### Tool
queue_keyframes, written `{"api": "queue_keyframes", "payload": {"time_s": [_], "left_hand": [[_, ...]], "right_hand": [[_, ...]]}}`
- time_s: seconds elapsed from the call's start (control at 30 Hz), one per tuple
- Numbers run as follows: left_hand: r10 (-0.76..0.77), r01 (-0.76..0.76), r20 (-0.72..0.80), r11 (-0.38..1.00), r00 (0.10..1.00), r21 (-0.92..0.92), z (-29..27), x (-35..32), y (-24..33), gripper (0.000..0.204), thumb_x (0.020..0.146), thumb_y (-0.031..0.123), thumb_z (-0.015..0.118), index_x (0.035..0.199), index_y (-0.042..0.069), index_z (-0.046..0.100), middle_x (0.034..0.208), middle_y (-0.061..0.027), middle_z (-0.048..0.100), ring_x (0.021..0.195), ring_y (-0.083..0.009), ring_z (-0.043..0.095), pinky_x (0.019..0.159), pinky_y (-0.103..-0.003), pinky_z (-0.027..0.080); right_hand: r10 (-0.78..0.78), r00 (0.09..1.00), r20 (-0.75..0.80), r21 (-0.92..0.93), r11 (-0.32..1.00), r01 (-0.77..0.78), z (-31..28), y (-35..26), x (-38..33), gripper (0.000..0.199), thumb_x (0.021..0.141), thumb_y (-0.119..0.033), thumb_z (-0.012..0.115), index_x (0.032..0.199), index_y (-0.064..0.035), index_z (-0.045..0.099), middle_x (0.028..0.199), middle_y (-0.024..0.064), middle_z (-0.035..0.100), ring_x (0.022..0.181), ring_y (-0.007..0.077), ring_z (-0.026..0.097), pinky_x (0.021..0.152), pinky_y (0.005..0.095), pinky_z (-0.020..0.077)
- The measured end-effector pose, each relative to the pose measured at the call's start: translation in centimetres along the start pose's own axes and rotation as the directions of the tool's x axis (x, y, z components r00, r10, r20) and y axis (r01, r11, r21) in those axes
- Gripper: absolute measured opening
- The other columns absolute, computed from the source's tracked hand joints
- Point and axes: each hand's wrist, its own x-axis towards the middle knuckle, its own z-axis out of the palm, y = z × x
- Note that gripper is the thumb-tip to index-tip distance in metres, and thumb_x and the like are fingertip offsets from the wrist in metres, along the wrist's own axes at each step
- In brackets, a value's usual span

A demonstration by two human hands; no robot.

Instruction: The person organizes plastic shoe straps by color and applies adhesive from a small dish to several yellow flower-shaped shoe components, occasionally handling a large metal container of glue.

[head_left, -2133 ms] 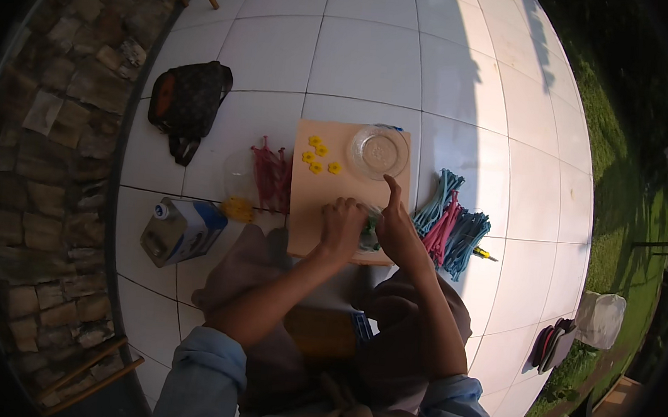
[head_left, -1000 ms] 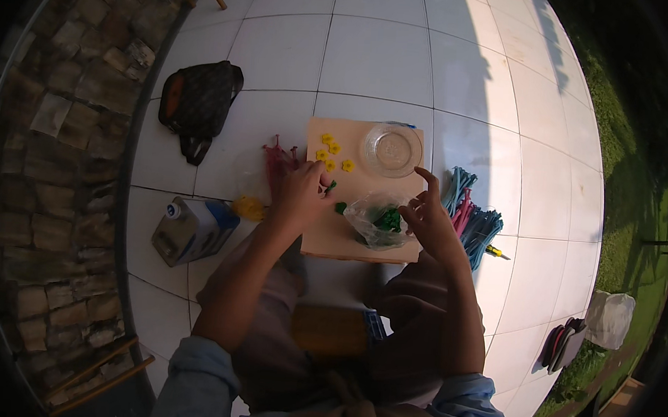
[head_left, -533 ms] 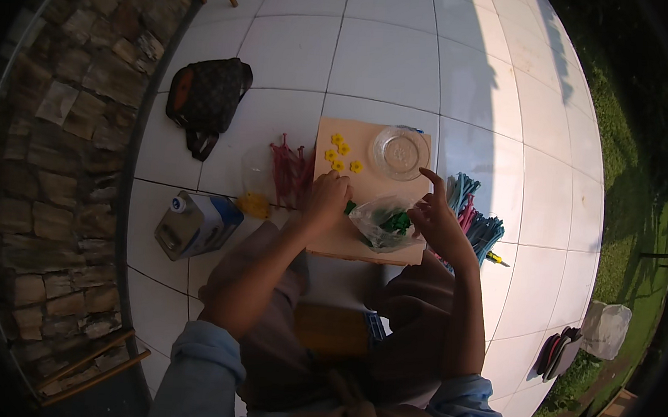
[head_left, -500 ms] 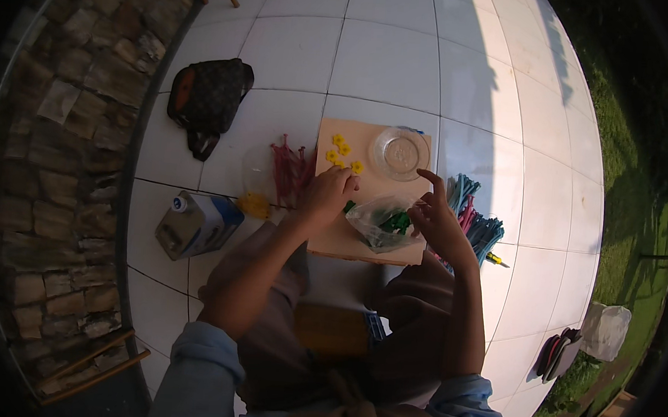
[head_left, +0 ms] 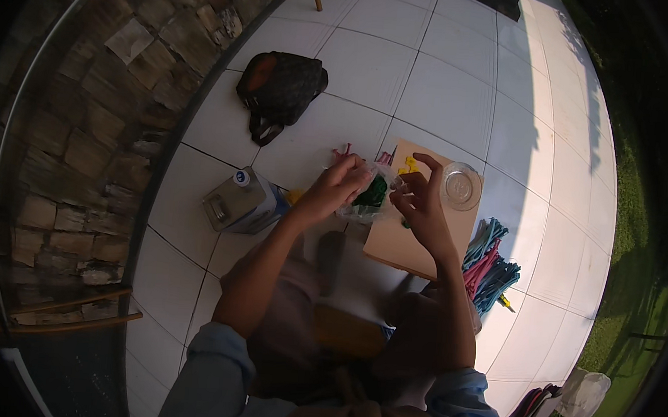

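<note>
A clear plastic bag (head_left: 358,213) with green pieces (head_left: 372,192) inside is held up between my hands, over the left edge of a tan board (head_left: 393,247). My left hand (head_left: 334,187) is closed on the bag's left side. My right hand (head_left: 422,211) pinches its right side, index finger raised. Beyond the hands, small yellow flower-shaped pieces (head_left: 408,165) lie on the board, partly hidden by my right hand. A round clear dish (head_left: 460,186) stands at the board's far right.
Bundles of teal and pink strips (head_left: 491,266) lie right of the board, with a yellow-handled tool (head_left: 506,303) beside them. Left stands a metal can (head_left: 245,202) with a white cap. A dark bag (head_left: 282,89) lies farther off on the tiled floor. Pink pieces (head_left: 343,150) show beyond my left hand.
My left hand has left the yellow flowers and now grips the plastic bag. The bag has been lifted off the board and moved left with both hands. The view has turned.
</note>
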Motion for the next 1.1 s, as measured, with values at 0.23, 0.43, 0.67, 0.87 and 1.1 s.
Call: {"api": "queue_keyframes", "payload": {"time_s": [0.23,0.43,0.67,0.87,1.1], "left_hand": [[-0.064,0.214,-0.279,0.807,0.958,0.551,-10.7,-0.4,-8.8,0.026,0.082,0.017,0.058,0.104,0.005,0.054,0.08,-0.0069,0.06,0.069,-0.0134,0.057,0.06,-0.027,0.045],[-0.048,0.463,-0.558,0.621,0.828,0.633,-13.7,0.9,-17.1,0.032,0.075,0.015,0.062,0.105,0.005,0.054,0.089,-0.0135,0.064,0.083,-0.0277,0.063,0.073,-0.035,0.048],[-0.021,0.42,-0.521,0.619,0.853,0.663,-12.0,3.4,-20.8,0.048,0.072,0.011,0.058,0.118,0.006,0.042,0.108,-0.0249,0.051,0.098,-0.0417,0.053,0.083,-0.045,0.045],[-0.094,0.551,-0.589,0.497,0.803,0.671,-9.9,5.4,-18.4,0.05,0.074,0.016,0.06,0.12,0.007,0.041,0.116,-0.0234,0.046,0.104,-0.0447,0.048,0.085,-0.048,0.044],[0.271,0.031,-0.334,0.734,0.903,0.679,-5.7,6.2,-10.2,0.031,0.081,0.014,0.06,0.109,0.005,0.053,0.101,-0.0136,0.059,0.093,-0.0291,0.059,0.081,-0.037,0.047]], "right_hand": [[-0.017,1.0,0.002,-0.542,0.84,0.015,7.5,11.4,6.2,0.061,0.075,0.007,0.051,0.127,-0.0064,0.021,0.095,0.0239,0.055,0.086,0.0395,0.058,0.072,0.043,0.0476],[0.339,0.938,-0.07,-0.505,0.799,-0.327,12.4,18.2,7.5,0.053,0.078,0.002,0.045,0.125,-0.0039,0.021,0.11,0.0259,0.053,0.099,0.0454,0.053,0.082,0.0467,0.044],[0.217,0.975,-0.043,-0.552,0.808,-0.204,12.6,25.7,8.0,0.061,0.081,-0.004,0.051,0.132,-0.0034,0.019,0.125,0.0187,0.041,0.107,0.0366,0.051,0.087,0.0373,0.0442],[0.212,0.977,0.034,-0.336,0.923,-0.189,11.8,22.4,7.8,0.06,0.079,-0.003,0.058,0.129,0.0007,0.024,0.124,0.0181,0.041,0.112,0.0294,0.047,0.092,0.0321,0.0397],[0.01,1.0,-0.011,-0.255,0.967,-0.013,4.9,10.0,5.7,0.046,0.08,-0.004,0.057,0.121,-0.0032,0.037,0.093,0.0152,0.061,0.089,0.0266,0.061,0.08,0.035,0.0484]]}}
